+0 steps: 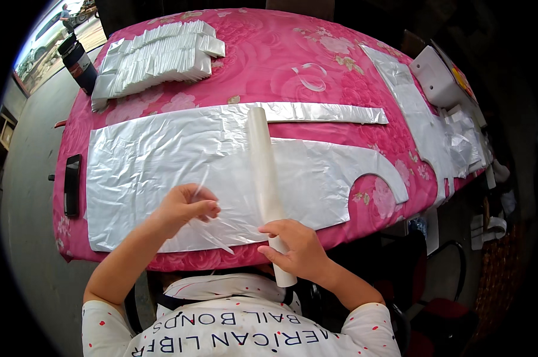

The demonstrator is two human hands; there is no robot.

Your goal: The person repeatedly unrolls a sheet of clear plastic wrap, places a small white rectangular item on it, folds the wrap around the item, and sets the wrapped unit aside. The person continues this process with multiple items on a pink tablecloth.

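A long off-white roll of clear plastic film lies lengthwise across a large silver plastic sheet shaped with long handle-like arms. My right hand is closed round the roll's near end, which juts past the table's front edge. To the left of the roll, my left hand is closed, thumb against fingers, at the loose edge of the film. Thin translucent strips of film show above and below that hand. The sheet's right end has a curved cut-out with the pink cloth showing through.
A pink flowered tablecloth covers the table. At the back left stand a pile of folded silver pieces and a dark jar. A phone lies at the left edge. Another silver sheet and a white container are at right.
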